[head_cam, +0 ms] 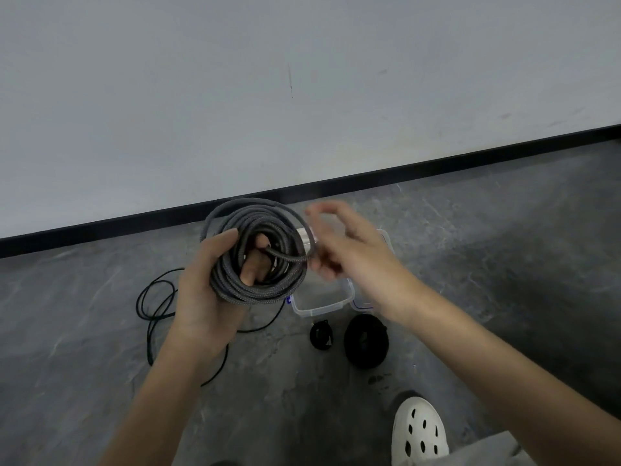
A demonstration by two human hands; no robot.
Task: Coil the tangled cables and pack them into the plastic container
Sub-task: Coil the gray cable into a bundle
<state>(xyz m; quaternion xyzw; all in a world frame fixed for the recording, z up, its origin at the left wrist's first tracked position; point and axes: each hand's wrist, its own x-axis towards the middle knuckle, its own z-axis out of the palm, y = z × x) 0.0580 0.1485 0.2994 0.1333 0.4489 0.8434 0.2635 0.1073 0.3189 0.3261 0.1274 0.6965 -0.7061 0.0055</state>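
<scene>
Coiling looks almost done: the left hand (201, 290) grips the grey cable (260, 287) bunch in the air, the blurry right hand (349, 250) is by its loose end, grip unclear, and next it should go into the clear box (322, 309) below.

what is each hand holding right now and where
The left hand grips the grey cable coil by its left side, fingers through the middle. The right hand is blurred beside the coil; a hold cannot be told.
</scene>
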